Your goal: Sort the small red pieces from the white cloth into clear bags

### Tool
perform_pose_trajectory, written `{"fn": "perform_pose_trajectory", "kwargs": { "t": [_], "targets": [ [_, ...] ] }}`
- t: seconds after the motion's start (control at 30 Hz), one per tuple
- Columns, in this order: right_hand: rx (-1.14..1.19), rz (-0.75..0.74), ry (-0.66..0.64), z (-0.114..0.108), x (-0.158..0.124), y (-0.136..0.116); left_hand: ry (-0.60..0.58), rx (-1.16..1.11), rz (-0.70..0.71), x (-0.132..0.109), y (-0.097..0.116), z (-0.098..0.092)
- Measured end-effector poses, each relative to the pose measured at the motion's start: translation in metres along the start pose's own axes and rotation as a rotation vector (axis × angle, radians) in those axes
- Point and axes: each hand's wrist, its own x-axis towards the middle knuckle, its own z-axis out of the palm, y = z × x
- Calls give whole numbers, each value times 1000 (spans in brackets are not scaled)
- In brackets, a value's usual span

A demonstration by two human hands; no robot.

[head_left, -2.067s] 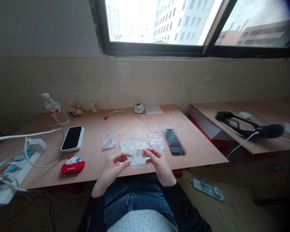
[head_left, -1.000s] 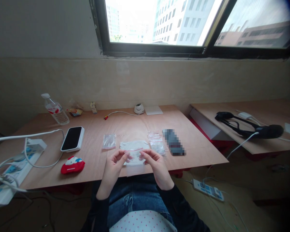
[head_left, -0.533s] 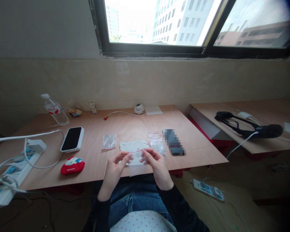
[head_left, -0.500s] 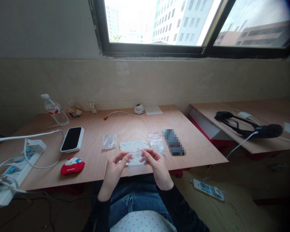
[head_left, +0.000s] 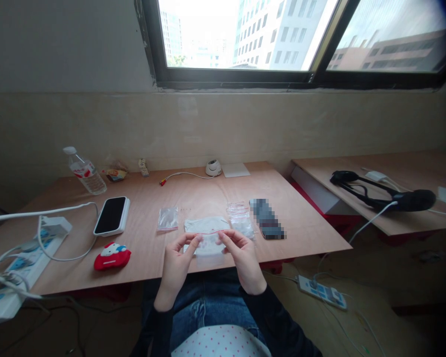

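Between my two hands is a small clear zip bag (head_left: 210,249) with a red line along its top edge. My left hand (head_left: 179,255) pinches the upper left corner with thumb and fingers. At the other corner my right hand (head_left: 242,257) does the same, so the red edge is stretched level. Behind it a white cloth-like sheet (head_left: 205,224) lies on the table, partly hidden by the bag and my fingers. To the right lie several more clear zip bags (head_left: 240,216), overlapping. On the left rests another zip bag (head_left: 167,218), lying flat.
A pixelated dark flat object (head_left: 267,219) lies right of the bags. On the left are a white-cased phone (head_left: 112,216), a red pouch (head_left: 112,257), a power strip (head_left: 29,267) with cables and a water bottle (head_left: 84,171). A dome camera (head_left: 213,168) stands at the back.
The bag's lower part has tilted up slightly and looks shorter from here. Both hands keep their pinch on its top corners, and the things on the table stay put.
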Motion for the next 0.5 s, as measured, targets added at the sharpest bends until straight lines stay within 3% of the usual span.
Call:
{"fn": "perform_pose_trajectory", "kwargs": {
  "t": [0.5],
  "targets": [
    [37, 1, -74, 7, -5, -5, -56, -70, -32, -1, 2, 4]
  ]
}}
